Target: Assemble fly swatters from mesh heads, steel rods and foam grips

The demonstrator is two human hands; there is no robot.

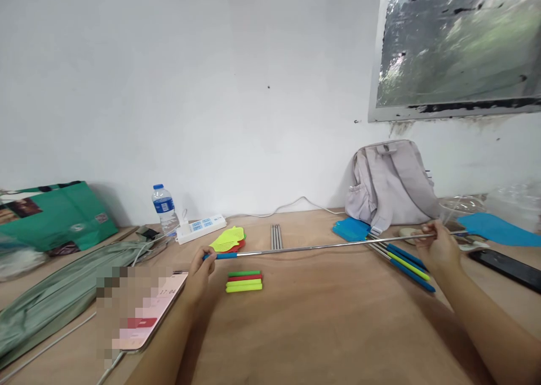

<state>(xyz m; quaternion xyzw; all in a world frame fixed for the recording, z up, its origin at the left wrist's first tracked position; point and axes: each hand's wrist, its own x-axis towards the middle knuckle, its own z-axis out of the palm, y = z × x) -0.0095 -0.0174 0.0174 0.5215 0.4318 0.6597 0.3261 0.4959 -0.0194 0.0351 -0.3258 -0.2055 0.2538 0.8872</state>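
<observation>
Left hand: Your left hand (203, 261) closes its fingers around the end of a blue grip (227, 256), at one end of an extended fly swatter (291, 250).
Right hand: Your right hand (439, 247) pinches the same swatter's metal shaft near its head, fingertips drawn together.
Swatter: It spans the gap between your two sets of fingers, nearly level, rising slightly toward the right; its blue head (499, 229) spreads just beyond your right fingers.
Grips: Loose colored grips (244, 282) (green, red and two yellow, neatly in a row) lie near your left fingers, to their right and on the near side of the shaft.
Rods: A bundle of metal rods (276, 237) lies between your hands, closer to the left fingers, on the far side of the shaft.
Heads: Yellow and red heads (228, 239) overlap just beyond your left fingers.
Other swatters: A group of swatters with blue and yellow grips (408, 265) fans out just left of your right fingers, blue heads (351, 229) farther off.
Phones: A lit phone (154, 312) lies left of your left fingers, nearer you; a black phone (507, 268) lies right of your right fingers.
Bag: A pale backpack (389, 182) leans against the wall, beyond your right fingers.
</observation>
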